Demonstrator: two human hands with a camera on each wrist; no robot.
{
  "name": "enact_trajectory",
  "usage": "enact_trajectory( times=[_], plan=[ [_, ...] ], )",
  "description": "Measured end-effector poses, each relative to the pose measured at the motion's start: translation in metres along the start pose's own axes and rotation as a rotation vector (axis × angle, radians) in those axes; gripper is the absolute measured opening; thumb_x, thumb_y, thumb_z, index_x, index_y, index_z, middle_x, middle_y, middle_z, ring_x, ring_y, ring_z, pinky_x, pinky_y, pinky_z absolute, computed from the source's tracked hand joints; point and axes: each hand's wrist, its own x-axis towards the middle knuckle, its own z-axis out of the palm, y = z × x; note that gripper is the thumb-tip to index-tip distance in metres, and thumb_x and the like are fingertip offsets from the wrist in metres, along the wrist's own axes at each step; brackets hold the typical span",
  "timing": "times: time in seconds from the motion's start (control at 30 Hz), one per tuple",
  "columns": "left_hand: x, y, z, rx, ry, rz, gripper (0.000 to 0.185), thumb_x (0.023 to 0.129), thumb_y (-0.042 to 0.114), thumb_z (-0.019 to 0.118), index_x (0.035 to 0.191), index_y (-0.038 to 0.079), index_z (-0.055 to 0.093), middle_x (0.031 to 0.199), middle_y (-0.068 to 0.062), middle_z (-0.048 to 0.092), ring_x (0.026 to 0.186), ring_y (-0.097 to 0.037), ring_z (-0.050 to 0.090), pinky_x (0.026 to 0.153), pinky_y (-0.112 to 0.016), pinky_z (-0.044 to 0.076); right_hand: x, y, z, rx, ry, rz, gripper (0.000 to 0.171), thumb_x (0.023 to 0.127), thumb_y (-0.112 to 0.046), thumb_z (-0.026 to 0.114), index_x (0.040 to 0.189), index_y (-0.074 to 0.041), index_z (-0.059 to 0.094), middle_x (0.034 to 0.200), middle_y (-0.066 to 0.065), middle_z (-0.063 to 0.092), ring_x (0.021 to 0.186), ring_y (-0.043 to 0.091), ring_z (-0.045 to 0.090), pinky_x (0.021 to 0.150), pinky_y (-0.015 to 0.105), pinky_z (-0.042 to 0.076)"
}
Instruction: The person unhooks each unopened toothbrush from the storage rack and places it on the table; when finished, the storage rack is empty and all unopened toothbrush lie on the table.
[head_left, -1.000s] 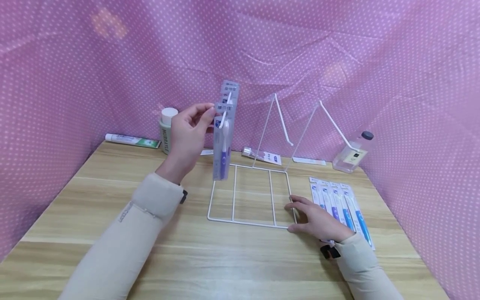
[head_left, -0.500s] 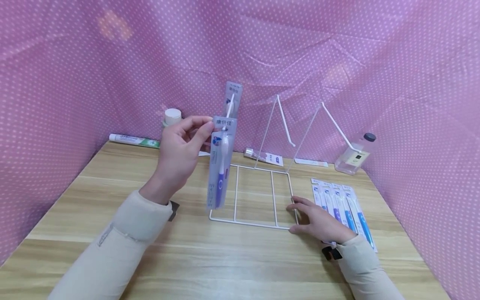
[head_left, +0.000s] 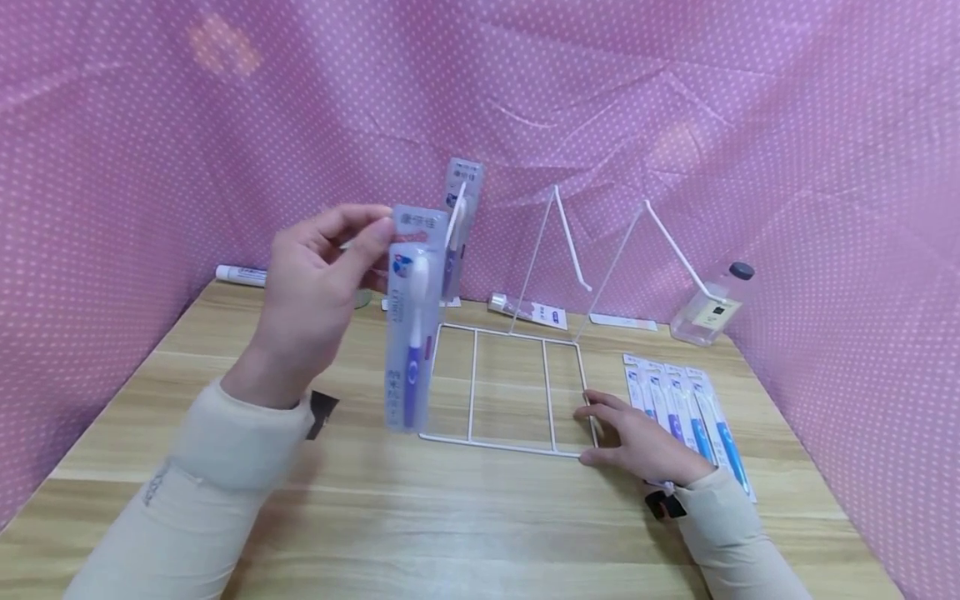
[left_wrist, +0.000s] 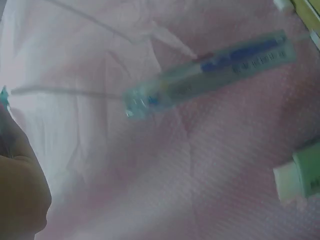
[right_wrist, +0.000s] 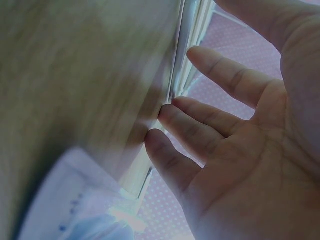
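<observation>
The left hand (head_left: 315, 283) pinches the top of a packaged toothbrush (head_left: 408, 333) between thumb and fingers (head_left: 371, 242), holding it upright above the table (head_left: 225, 350), just left of the white wire rack (head_left: 510, 387). Only the left wrist view shows another pack (left_wrist: 210, 75) hanging on a rack hook. The right hand (head_left: 637, 437) lies flat, fingers (right_wrist: 220, 80) straight against the rack's edge, beside four packs (head_left: 686, 408) lying flat.

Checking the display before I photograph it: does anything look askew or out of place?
Nothing looks damaged or spilled. One pack hangs on the rack's left hook; the other two hooks are bare. The left hand pinches another pack clear of the rack. Four packs lie in a row beside the right hand.
</observation>
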Motion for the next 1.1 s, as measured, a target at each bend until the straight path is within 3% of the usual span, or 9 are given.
enact_trajectory(
  times=[0.13,0.3,0.47,0.77,1.1],
  plan=[
    [0.016,-0.014,-0.017,0.038,0.044,-0.108,0.018,0.101,0.019,0.073,0.114,0.007,0.075,0.097,-0.004,0.072,0.079,-0.014,0.067,0.068,-0.022,0.060,-0.001,0.000,-0.003,-0.012,0.012,-0.003,0.059,0.091,-0.043,0.082,0.141,-0.016,0.065,0.169,0.021,0.036,0.152,0.049,0.038,0.121,0.068,0.035],
    [0.037,-0.066,-0.040,0.152,0.079,-0.316,0.031,0.104,0.025,0.069,0.127,0.004,0.070,0.102,0.000,0.067,0.088,-0.013,0.065,0.071,-0.019,0.060,-0.001,0.001,-0.004,-0.003,0.007,-0.005,0.060,0.091,-0.044,0.081,0.141,-0.016,0.064,0.168,0.023,0.036,0.152,0.050,0.038,0.121,0.068,0.034],
    [0.046,-0.113,-0.051,0.241,0.081,-0.499,0.039,0.109,0.025,0.059,0.141,0.002,0.062,0.107,0.000,0.065,0.092,-0.010,0.064,0.078,-0.017,0.061,-0.002,0.002,-0.001,0.012,0.000,0.009,0.060,0.090,-0.043,0.082,0.141,-0.016,0.064,0.169,0.022,0.036,0.152,0.049,0.038,0.121,0.067,0.035],
    [0.049,-0.167,-0.052,0.364,0.061,-0.630,0.036,0.110,0.015,0.055,0.141,-0.003,0.062,0.107,-0.008,0.063,0.081,-0.007,0.062,0.074,-0.020,0.061,-0.002,0.000,-0.002,0.001,0.010,-0.010,0.059,0.091,-0.043,0.082,0.141,-0.015,0.065,0.168,0.022,0.037,0.151,0.049,0.040,0.120,0.067,0.036],
    [0.051,-0.199,-0.068,0.470,-0.027,-0.766,0.033,0.106,0.002,0.055,0.135,-0.011,0.062,0.095,-0.009,0.065,0.065,-0.007,0.062,0.067,-0.022,0.061,-0.001,-0.002,-0.001,0.011,0.007,-0.017,0.059,0.091,-0.043,0.082,0.140,-0.015,0.065,0.167,0.022,0.037,0.151,0.049,0.040,0.120,0.067,0.036]
  ],
)
